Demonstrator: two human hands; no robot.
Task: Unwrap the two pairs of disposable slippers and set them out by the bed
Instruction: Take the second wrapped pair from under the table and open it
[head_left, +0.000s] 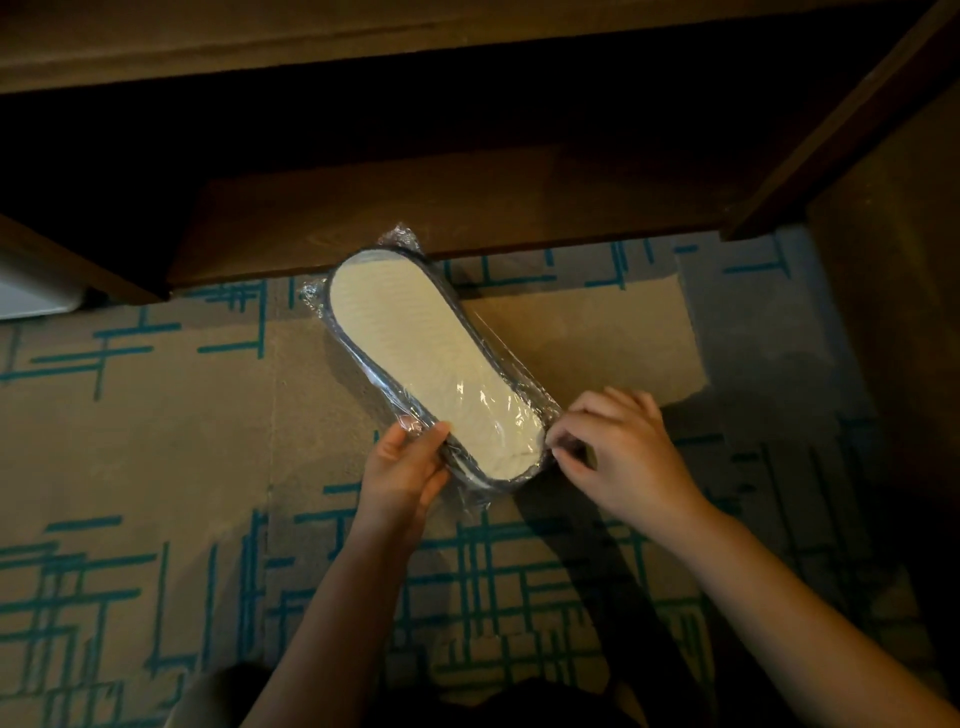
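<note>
One pair of slippers (415, 343) in a clear plastic wrapper is held above the carpet, running from the upper left down to the lower right. The pale cream sole faces up, with a dark trim around its edge. My left hand (402, 473) grips the near end of the packet from the left side, thumb on top. My right hand (623, 449) pinches the wrapper's plastic at the right side of that same end. A second packet is not in view.
A tan carpet (156, 441) with teal line patterns covers the floor. A dark wooden shelf (441, 208) sits low under a wooden frame at the top. A wooden panel (893, 286) stands at the right. A white object (36, 293) shows at the left edge.
</note>
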